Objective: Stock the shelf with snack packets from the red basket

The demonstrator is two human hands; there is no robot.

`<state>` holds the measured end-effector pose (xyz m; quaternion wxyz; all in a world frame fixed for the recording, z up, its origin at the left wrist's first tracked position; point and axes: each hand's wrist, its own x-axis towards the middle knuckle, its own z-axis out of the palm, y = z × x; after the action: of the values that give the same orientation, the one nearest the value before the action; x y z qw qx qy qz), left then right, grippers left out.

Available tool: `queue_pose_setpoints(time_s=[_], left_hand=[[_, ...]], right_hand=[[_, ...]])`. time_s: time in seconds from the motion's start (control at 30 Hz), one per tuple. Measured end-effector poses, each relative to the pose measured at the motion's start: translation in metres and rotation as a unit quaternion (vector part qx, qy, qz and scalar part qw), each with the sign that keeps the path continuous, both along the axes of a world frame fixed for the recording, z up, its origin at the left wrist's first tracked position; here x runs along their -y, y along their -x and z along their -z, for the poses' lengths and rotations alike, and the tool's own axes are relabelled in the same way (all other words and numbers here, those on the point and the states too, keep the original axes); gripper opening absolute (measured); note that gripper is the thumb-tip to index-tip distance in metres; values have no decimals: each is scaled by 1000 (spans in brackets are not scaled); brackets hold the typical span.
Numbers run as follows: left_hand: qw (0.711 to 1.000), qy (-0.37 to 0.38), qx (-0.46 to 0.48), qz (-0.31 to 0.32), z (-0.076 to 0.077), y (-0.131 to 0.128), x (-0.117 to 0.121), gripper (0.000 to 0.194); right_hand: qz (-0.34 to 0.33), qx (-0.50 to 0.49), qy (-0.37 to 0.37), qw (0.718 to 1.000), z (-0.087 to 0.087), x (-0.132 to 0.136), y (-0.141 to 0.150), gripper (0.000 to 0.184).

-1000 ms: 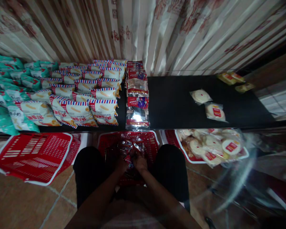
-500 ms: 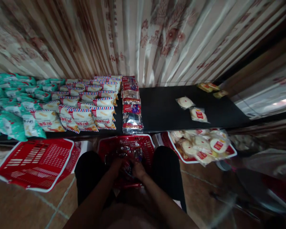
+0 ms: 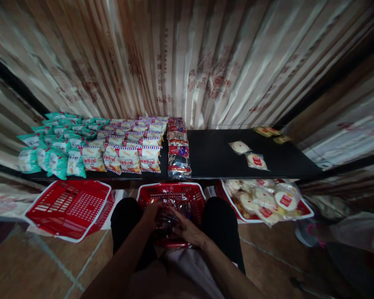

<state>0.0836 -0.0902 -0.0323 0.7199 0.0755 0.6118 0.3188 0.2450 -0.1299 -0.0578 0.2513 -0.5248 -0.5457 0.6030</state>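
Note:
My left hand (image 3: 153, 212) is low in a red basket (image 3: 195, 191) between my knees, its fingers curled against shiny snack packets (image 3: 166, 220). Over the right side of the same packets lies my right hand (image 3: 187, 229), fingers stretched out and thumb apart. Dim light hides the packets' print and my left fingertips. Straight ahead on the black shelf (image 3: 210, 155), a column of similar dark red and silver packets (image 3: 178, 151) runs front to back.
Left on the shelf stand rows of white chip bags (image 3: 129, 160) and teal bags (image 3: 57, 162). Two round wrapped cakes (image 3: 256, 161) and several yellow packets (image 3: 267, 131) lie to the right. An overturned red basket (image 3: 71, 207) is at left; a basket of wrapped cakes (image 3: 263, 197) at right.
The view has shifted, so the shelf sits lower and its left end shows. My right hand's fingers have straightened over the packets. My left hand remains in the basket.

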Motion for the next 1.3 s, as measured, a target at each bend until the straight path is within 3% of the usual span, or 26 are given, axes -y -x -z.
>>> queue_pose_setpoints(time_s=[0.17, 0.3, 0.37, 0.43, 0.53, 0.67, 0.73, 0.9, 1.1, 1.3], left_hand=[[999, -47, 11, -19, -29, 0, -3, 20], [996, -88, 28, -19, -52, -1, -4, 33], [988, -151, 15, -13, -58, -1, -2, 28], [977, -209, -41, 3, -58, -3, 1, 21], [964, -227, -128, 49, -52, -10, 7, 30], [950, -243, -88, 173, -50, -22, 13, 40], [941, -261, -79, 202, -54, -28, 17, 40], [936, -293, -67, 182, -59, -40, 18, 28], [915, -310, -177, 187, -51, -50, 7, 15], [908, -296, -214, 206, -63, -55, 1, 14]], right_hand=[[88, -78, 9, 993, -19, -6, -1, 46], [132, -102, -11, 986, -37, -13, -8, 48], [149, -115, -19, 982, -49, -15, -11, 51], [162, -132, -17, 978, -60, -16, -14, 54], [178, -151, 0, 972, -72, -19, -20, 54], [215, -164, 9, 963, -79, -28, -24, 54], [225, -179, 7, 958, -82, -32, -26, 54], [233, -185, 8, 955, -85, -38, -30, 51], [277, -161, -1, 947, -78, -48, -38, 56], [314, -103, -55, 942, -73, -65, -41, 62]])
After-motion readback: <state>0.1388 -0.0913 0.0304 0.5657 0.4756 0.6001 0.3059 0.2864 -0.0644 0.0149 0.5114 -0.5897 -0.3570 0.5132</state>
